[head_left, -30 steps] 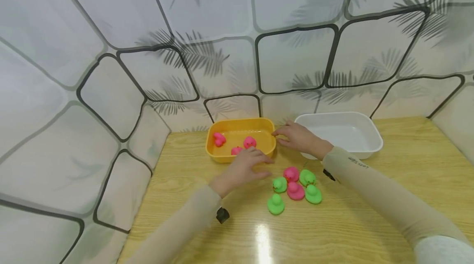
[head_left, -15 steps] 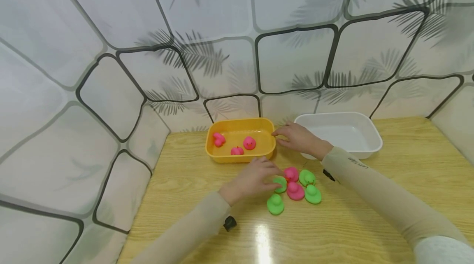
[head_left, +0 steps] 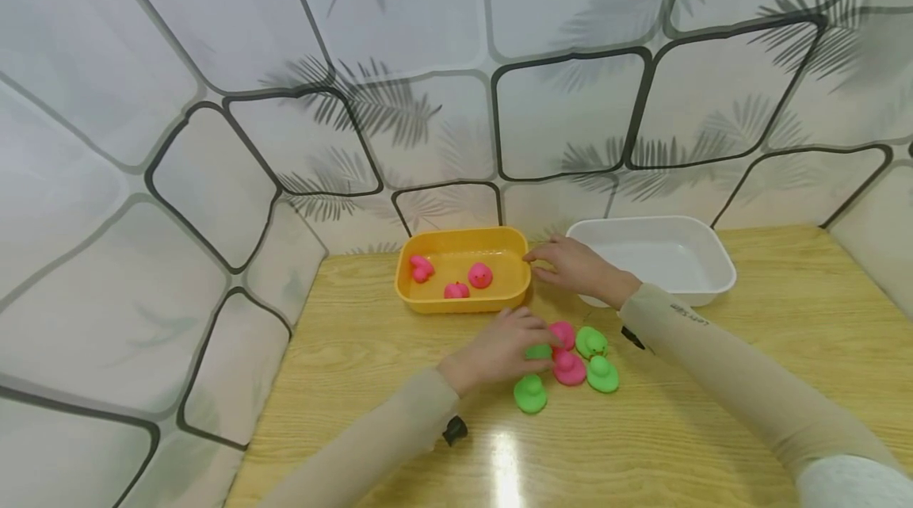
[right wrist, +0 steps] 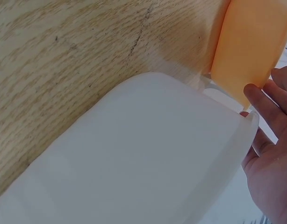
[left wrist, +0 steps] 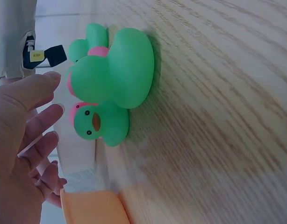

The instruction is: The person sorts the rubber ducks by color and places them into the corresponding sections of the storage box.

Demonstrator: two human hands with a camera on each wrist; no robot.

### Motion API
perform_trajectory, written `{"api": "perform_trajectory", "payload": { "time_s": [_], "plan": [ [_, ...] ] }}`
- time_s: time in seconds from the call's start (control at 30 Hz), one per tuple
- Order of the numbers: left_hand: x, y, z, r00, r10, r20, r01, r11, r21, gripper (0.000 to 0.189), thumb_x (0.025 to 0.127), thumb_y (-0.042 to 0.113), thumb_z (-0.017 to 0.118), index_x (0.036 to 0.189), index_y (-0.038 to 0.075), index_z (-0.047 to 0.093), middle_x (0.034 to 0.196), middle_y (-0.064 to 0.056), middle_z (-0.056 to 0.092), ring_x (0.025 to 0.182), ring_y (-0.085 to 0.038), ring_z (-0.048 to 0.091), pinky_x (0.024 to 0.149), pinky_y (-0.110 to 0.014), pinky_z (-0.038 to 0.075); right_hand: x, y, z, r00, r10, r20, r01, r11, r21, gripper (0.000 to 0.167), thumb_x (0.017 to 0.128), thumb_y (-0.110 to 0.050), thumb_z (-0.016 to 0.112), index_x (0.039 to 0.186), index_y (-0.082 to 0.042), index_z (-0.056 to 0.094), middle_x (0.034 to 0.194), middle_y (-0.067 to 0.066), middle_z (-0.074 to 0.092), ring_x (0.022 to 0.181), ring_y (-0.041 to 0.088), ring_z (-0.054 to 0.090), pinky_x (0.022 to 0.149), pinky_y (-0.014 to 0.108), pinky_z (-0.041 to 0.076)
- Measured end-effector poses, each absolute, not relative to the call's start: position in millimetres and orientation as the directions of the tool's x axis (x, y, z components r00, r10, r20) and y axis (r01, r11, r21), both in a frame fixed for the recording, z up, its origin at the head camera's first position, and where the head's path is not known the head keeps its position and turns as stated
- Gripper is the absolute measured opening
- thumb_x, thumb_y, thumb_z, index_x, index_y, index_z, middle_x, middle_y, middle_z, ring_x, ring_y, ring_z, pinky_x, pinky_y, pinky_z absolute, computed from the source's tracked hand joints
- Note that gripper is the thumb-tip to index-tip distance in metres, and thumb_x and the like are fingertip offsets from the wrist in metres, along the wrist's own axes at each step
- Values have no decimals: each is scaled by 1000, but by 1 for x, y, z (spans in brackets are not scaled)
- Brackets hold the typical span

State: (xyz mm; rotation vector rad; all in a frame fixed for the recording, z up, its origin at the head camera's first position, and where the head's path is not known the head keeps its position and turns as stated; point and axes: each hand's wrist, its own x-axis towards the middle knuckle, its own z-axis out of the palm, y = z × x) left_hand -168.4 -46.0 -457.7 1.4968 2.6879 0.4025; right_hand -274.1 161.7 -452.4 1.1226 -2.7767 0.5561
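My left hand (head_left: 499, 349) is over the left side of a cluster of pink and green rubber ducks, partly hiding a green duck (head_left: 538, 352). In the left wrist view its fingers are spread and loosely bent, beside a green duck (left wrist: 132, 67) and another green duck with an orange beak (left wrist: 96, 122). A pink duck (head_left: 563, 334) is close by its fingertips. My right hand (head_left: 576, 265) reaches across the white tub, its fingertips at the right rim of the yellow tub (head_left: 462, 306). Three pink ducks, one of them round (head_left: 480, 276), lie in the yellow tub.
The white tub (head_left: 656, 254) stands to the right of the yellow one, under my right wrist. More ducks lie on the wooden table: a pink one (head_left: 569, 370), a green one (head_left: 602, 375), and a green one nearer me (head_left: 530, 395). A patterned wall stands behind.
My left hand has moved from the front edge of the yellow tub, right and toward me, over the ducks on the table. My right hand has stayed at the tub's rim.
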Motion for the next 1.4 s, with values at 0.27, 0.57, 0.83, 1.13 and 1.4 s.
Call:
{"api": "perform_trajectory", "payload": {
  "time_s": [0.27, 0.57, 0.83, 1.13, 1.4],
  "plan": [
    [-167, -38, -460, -523, 850, 67, 840, 501, 209, 30, 101, 43, 68, 125, 26, 75, 126, 9, 70, 117, -12, 55, 106, -36, 45, -276, 162, -455, -730, -651, 210, -682, 671, -291, 28, 98, -14, 72, 122, -2, 74, 119, 14, 76, 109, 37, 66, 107, 56, 46],
    [-167, -30, -463, -519, 854, 32, 845, 507, 173, 27, 101, 40, 69, 124, 27, 75, 129, 9, 68, 123, -12, 56, 110, -39, 43, -275, 161, -450, -731, -653, 199, -680, 670, -299, 28, 99, -14, 71, 122, 1, 73, 121, 16, 75, 115, 38, 67, 115, 59, 39],
    [-166, -26, -465, -519, 855, 22, 851, 513, 114, 28, 100, 40, 71, 124, 26, 75, 130, 9, 68, 120, -12, 56, 108, -38, 45, -274, 161, -451, -738, -648, 188, -672, 679, -296, 28, 99, -14, 70, 123, 0, 73, 122, 16, 74, 117, 38, 67, 115, 59, 38],
    [-164, -25, -465, -511, 859, 31, 858, 508, 82, 28, 99, 40, 72, 124, 26, 74, 125, 10, 69, 115, -11, 56, 101, -31, 45, -273, 161, -450, -743, -643, 186, -666, 684, -296, 28, 99, -14, 70, 123, -1, 74, 121, 15, 75, 113, 38, 66, 109, 57, 45],
    [-163, -24, -464, -494, 867, 65, 869, 491, 66, 29, 98, 41, 73, 124, 27, 74, 124, 11, 69, 112, -11, 57, 92, -24, 42, -273, 161, -451, -742, -642, 191, -667, 681, -302, 28, 99, -14, 71, 123, -1, 74, 120, 15, 75, 109, 38, 65, 103, 56, 48]
  ]
}}
